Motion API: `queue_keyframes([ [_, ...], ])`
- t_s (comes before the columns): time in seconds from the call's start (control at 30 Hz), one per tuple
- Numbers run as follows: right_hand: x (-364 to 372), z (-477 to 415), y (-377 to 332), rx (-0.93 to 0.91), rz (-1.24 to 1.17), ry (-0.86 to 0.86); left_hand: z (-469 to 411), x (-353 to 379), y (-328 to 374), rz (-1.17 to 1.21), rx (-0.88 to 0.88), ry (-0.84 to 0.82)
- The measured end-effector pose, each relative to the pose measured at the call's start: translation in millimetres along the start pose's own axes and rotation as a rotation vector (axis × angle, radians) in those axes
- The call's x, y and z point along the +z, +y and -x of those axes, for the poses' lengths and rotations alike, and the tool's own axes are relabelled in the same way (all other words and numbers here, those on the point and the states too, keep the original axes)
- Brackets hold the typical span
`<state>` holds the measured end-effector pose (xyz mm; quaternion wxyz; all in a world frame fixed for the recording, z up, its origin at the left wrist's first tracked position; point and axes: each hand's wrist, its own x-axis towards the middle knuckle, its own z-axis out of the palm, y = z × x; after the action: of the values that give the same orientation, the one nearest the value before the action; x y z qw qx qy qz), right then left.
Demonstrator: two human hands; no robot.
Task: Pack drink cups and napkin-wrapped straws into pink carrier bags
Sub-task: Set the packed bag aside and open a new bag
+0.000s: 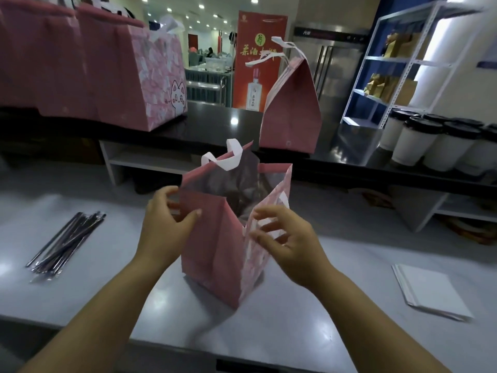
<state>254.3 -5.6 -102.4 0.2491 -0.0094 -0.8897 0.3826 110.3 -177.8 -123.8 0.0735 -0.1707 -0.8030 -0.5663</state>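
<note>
A pink carrier bag with white handles stands upright and open on the grey counter in front of me. My left hand grips its left side panel, thumb on the outside near the rim. My right hand pinches the patterned right edge of the bag's mouth. A bundle of wrapped dark straws lies on the counter to the left. White napkins are stacked at the right. Several white drink cups with black lids stand on the raised black ledge at the far right.
Another pink bag stands on the black ledge behind the open one. Larger pink bags with a cat print fill the ledge's left end. A metal shelf rack stands at the back right.
</note>
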Motion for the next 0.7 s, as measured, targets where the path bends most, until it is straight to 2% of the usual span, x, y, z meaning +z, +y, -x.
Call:
queue_keyframes([
  [0.1,-10,-18,6,-0.027,-0.010,0.160,-2,-6,10,-0.013,0.063,0.068],
  [0.2,-24,-39,21,-0.049,0.202,0.276,3,-11,27,-0.045,0.214,-0.002],
  [0.27,-32,-54,33,0.003,0.423,0.208,10,-9,39,-0.079,0.282,-0.143],
  [0.33,-41,-65,41,0.108,0.597,0.037,16,-5,48,-0.188,0.312,-0.319],
  [0.43,-50,-71,48,0.222,0.715,-0.143,18,3,50,-0.356,0.307,-0.511],
  [0.57,-63,-64,50,0.134,0.746,-0.044,8,7,43,-0.374,0.335,-0.537],
  [0.7,-74,-51,41,0.072,0.761,-0.041,-11,6,35,-0.325,0.415,-0.438],
])
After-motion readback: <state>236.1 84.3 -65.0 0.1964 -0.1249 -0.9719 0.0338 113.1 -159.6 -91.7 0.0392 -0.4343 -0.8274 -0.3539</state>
